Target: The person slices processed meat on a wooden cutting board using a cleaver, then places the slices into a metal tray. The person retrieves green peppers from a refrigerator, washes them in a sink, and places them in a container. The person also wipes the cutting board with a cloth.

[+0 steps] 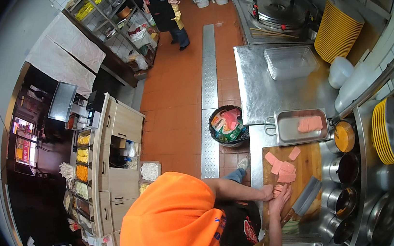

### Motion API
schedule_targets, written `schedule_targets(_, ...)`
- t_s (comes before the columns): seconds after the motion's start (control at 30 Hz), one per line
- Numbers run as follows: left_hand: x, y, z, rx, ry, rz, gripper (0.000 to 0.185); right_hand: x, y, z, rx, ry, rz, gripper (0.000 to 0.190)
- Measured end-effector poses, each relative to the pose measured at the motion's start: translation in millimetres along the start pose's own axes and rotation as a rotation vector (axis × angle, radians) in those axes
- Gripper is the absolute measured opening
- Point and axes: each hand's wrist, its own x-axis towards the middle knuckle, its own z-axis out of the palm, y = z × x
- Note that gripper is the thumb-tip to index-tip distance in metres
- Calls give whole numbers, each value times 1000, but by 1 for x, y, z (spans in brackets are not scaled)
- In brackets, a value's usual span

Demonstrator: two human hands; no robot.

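Note:
On the wooden cutting board [310, 161], my left hand [267, 192] touches a small stack of pink meat-like slices [278, 189]. My right hand [280, 200] has its fingers on the same stack, from the other side. Loose pink slices [285, 168] lie spread just above the hands. A cleaver [307, 196] with a wooden handle rests on the board beside my right hand, held by neither hand. More slices [310, 124] sit in a neat row in the rectangular steel tray [284, 139] beyond the board.
Green-handled scissors [269, 127] lie by the tray. Metal pots of sauce [344, 137] line the board's far side. A clear plastic container [291, 63] stands on the steel counter [255, 91]. A lined waste bin [228, 125] stands on the floor; another person [166, 10] stands farther off.

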Motion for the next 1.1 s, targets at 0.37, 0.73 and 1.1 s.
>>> schedule_targets(0.37,-3,19,0,18,85,20,22,-1,21,20,444,24,206,85)
schedule_targets(0.73,-8,23,-2,-88,0,69,52,1,6,16,349,87,232,82)
schedule_targets(1.1,4,4,26,-153,6,171,54,-5,11,20,295,88,158,88)
